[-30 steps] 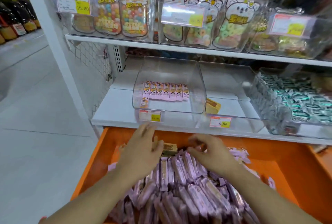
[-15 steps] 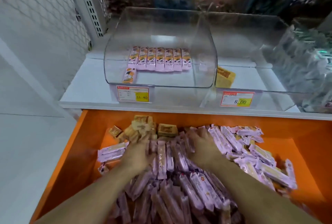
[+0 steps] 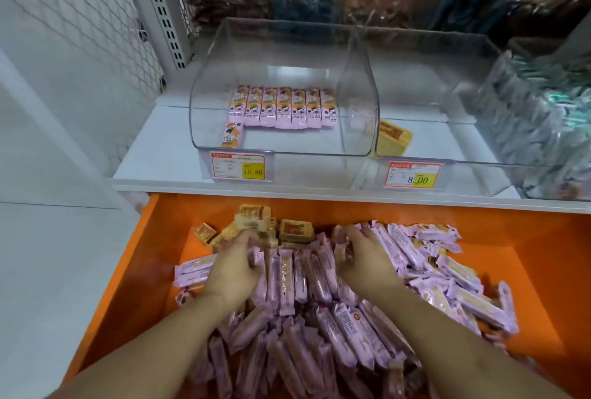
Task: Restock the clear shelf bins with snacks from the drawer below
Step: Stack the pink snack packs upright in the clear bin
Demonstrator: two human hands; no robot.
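An orange drawer (image 3: 543, 238) stands pulled out below the shelf, heaped with pink-wrapped snack bars (image 3: 345, 328). My left hand (image 3: 235, 267) and my right hand (image 3: 364, 258) press inward on either side of a row of upright pink bars (image 3: 297, 277), fingers curled around its ends. On the shelf above sits a clear bin (image 3: 224, 104) holding one row of pink bars (image 3: 283, 106) at its back and a single bar (image 3: 231, 136) at its front left. A second clear bin (image 3: 463, 95) to the right holds one tan packet (image 3: 394, 139).
Tan square packets (image 3: 256, 222) lie at the drawer's far left. Price tags (image 3: 238, 167) hang on the bin fronts. A bin of silver-green packets (image 3: 543, 123) fills the far right. A white mesh panel (image 3: 89, 31) and floor (image 3: 48, 270) lie left.
The view has dropped and closed in on the drawer. Both hands have gone from reaching over the pile to squeezing a row of pink bars between them.
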